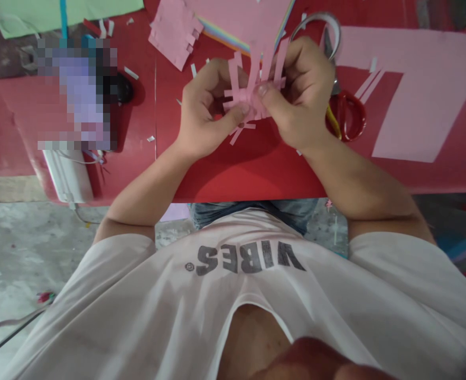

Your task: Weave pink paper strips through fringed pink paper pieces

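My left hand (205, 108) and my right hand (300, 89) meet above the red tabletop (249, 174). Between thumbs and fingers they pinch a bundle of crossed pink paper strips (249, 95), whose ends stick out on all sides. Just beyond my right hand lie red-handled scissors (346, 116), partly hidden by that hand. Up past my left hand rests a pink woven paper square (175, 34) with strip ends along its edges.
A large cut pink sheet (415, 89) covers the table's right side. Stacked multicoloured paper (221, 34) and a green sheet (58, 10) lie at the far edge. Paper scraps are scattered about. A black object (120, 88) and a white power strip (68, 177) sit at the left.
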A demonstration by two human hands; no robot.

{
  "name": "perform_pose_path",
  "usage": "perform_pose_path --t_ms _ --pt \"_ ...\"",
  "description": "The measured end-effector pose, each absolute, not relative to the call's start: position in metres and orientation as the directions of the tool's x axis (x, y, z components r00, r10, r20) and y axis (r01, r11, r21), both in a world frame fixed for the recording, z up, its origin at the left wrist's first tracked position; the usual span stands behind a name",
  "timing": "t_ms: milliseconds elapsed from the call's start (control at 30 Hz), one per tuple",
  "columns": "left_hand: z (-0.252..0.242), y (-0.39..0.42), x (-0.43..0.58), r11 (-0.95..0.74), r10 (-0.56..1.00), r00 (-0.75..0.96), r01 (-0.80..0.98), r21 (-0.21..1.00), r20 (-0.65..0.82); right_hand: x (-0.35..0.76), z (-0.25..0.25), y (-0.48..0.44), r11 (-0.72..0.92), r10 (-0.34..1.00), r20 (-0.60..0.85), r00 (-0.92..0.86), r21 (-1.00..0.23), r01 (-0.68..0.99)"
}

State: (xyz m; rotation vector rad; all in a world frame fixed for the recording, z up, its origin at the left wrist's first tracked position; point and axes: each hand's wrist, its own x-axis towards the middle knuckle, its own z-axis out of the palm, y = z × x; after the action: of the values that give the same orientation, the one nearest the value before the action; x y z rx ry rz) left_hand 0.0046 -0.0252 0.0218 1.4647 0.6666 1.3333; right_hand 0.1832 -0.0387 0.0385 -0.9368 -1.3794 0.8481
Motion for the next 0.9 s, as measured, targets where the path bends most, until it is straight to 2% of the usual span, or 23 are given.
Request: perform_pose_path --t_ms 133,300,467,600,733,900 --pt "0.018 -0.026 0.006 -0.438 0.853 0.225 -0.184 0.880 0.472 0.181 0.037 -0.040 0.420 0.907 0.420 0.031 -0.907 0.029" --pt "0.024 -0.031 0.001 -0.377 0.881 0.264 -0.108 0.920 0.392 0.179 0.039 -0.043 0.394 0.917 0.397 0.043 -0.917 0.065" --pt "0.017 -0.026 0.000 -0.339 0.899 0.260 -0.103 0.935 0.354 0.180 0.041 -0.044 0.373 0.923 0.381 0.055 -0.921 0.113" --pt "0.011 -0.023 0.003 -0.337 0.889 0.266 -0.170 0.926 0.373 0.180 0.040 -0.044 0.382 0.918 0.391 0.064 -0.916 0.121" --pt "0.013 -0.026 0.004 -0.307 0.915 0.234 -0.128 0.943 0.329 0.181 0.038 -0.044 0.339 0.932 0.357 0.057 -0.918 0.206" --pt "0.013 -0.026 0.004 -0.380 0.880 0.248 -0.146 0.913 0.406 0.182 0.042 -0.044 0.355 0.926 0.373 0.061 -0.914 0.199"
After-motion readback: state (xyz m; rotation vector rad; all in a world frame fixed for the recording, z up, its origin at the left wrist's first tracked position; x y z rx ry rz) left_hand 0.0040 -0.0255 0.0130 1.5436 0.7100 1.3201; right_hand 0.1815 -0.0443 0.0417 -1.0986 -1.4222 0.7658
